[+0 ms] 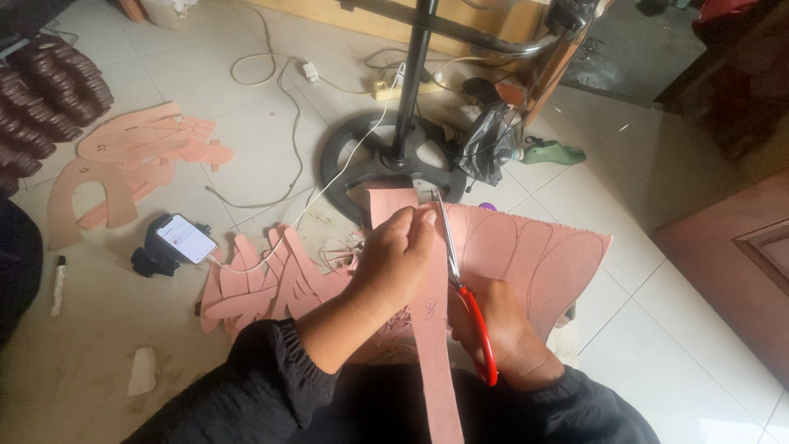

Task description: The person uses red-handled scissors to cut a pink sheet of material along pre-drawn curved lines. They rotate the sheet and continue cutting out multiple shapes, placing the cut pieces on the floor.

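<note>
A: Where is the sheet being cut?

B: The pink sheet point(526, 251), marked with curved outlines, lies across the person's lap in the near middle and fans out to the right. A long strip point(434, 362) of it hangs down toward the near edge.

A: And the hands?

B: The left hand point(394, 259) pinches the sheet's far edge, fingers closed together on the material. The right hand point(505, 333) has its fingers clamped through the red handles of the scissors point(460, 275), whose blades point away, their tips at the sheet's far edge just beside the left fingertips. Whether the blades are parted I cannot tell.

A: What lies around?

B: Near left of the sheet, a pile of cut pink pieces point(263, 284) on the tiled floor point(246, 123). Left of that, a lit phone point(186, 238) with a white cable. Farther left, more pink cutouts point(131, 160), and dark brown soles point(45, 94) stacked at the far left. A black round stand base point(394, 160) sits just beyond the sheet, with a green shoe last point(552, 152) to its right.
</note>
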